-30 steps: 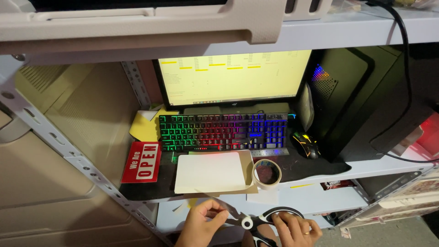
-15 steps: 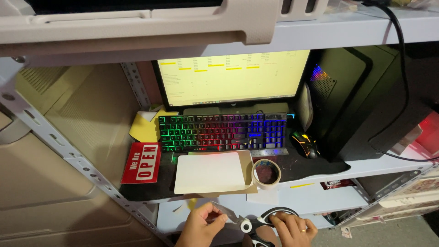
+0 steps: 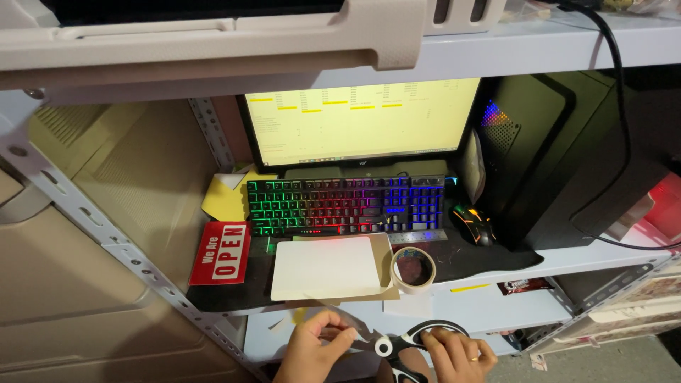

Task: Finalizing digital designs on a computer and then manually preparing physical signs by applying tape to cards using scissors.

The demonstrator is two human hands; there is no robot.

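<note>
At the bottom edge of the head view, my right hand [image 3: 457, 354] grips the black handles of a pair of scissors [image 3: 397, 346] with a white pivot. My left hand [image 3: 312, 349] pinches something small and pale just left of the scissor blades; what it is stays too small to tell. Both hands are below the front edge of a shelf. Right above them lie a white sheet [image 3: 325, 268] on brown card and a roll of tape [image 3: 413, 268].
On the shelf stand a lit monitor [image 3: 362, 124], a keyboard with rainbow backlight [image 3: 345, 206], a glowing mouse [image 3: 474, 223], a black computer tower [image 3: 560, 149] and a red sign [image 3: 221, 252]. A grey metal rack upright [image 3: 106, 234] runs diagonally on the left.
Both hands and the scissors have shifted slightly; the left fingers stay pinched by the blades. Shelf items have not moved.
</note>
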